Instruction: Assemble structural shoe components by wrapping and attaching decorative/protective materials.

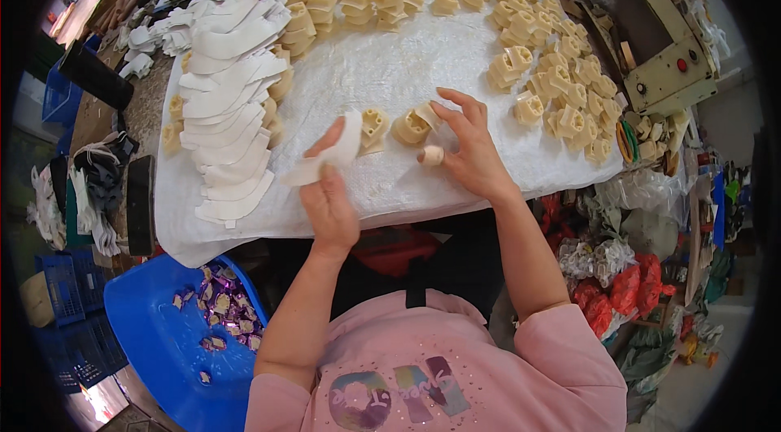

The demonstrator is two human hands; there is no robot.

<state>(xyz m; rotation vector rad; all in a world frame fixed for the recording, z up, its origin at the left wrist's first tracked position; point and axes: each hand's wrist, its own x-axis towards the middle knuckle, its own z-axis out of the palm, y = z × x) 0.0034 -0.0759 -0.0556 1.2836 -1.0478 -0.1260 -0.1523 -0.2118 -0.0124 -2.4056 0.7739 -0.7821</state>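
My left hand (332, 208) is closed, pinching a white curved strip (348, 139) of thin sheet between thumb and fingers. Spread fingers on my right hand (474, 147) reach the right edge of a cream ring-shaped piece (412, 128) standing on the white table cover. A pale wrap circles the right thumb, which stays a little apart from the piece. A second cream piece (373, 129) stands between the hands, just right of the held strip. Left of my left hand lies a long overlapping row of white strips (232, 127).
Stacked cream pieces (321, 5) line the far side; many more (569, 90) crowd the right. A blue tub (163, 334) with purple and cream scraps stands below the table's left front. At right are a metal machine box (671, 74) and red plastic bags (626, 290).
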